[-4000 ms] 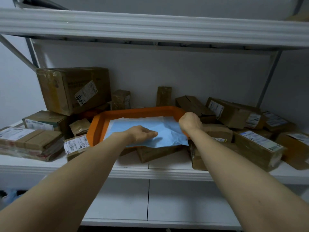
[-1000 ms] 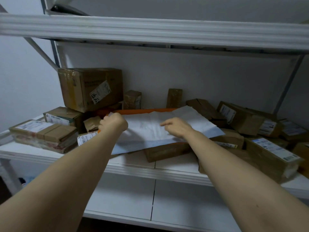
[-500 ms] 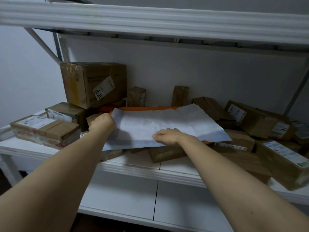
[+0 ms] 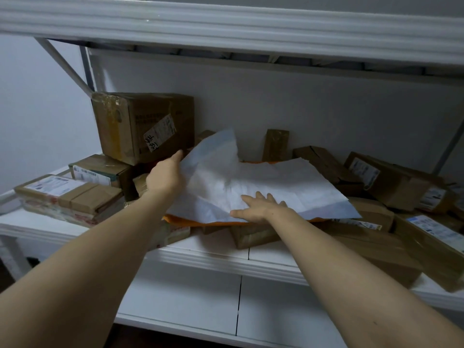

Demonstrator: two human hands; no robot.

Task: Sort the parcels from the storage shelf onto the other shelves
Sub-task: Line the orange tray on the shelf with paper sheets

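A large white and pale blue sheet [image 4: 276,182] lies over an orange tray [image 4: 190,221] in the middle of the storage shelf [image 4: 213,257]. My left hand [image 4: 164,178] grips the sheet's left edge, and that corner stands lifted and folded upward. My right hand [image 4: 258,205] lies flat on the sheet's front part with fingers spread. Brown cardboard parcels surround the tray: a big carton [image 4: 140,124] at the back left, flat labelled parcels [image 4: 67,194] at the left, several labelled boxes [image 4: 389,179] at the right. The tray's inside is hidden.
A small upright box [image 4: 275,144] stands against the back wall behind the tray. Another box [image 4: 253,236] pokes out beneath the tray's front. The upper shelf's edge [image 4: 226,23] runs overhead. A white lower shelf [image 4: 190,297] sits below.
My left hand has raised the sheet's left corner up and to the right, so it folds over. My right hand has spread flat on the sheet. The view has shifted slightly.
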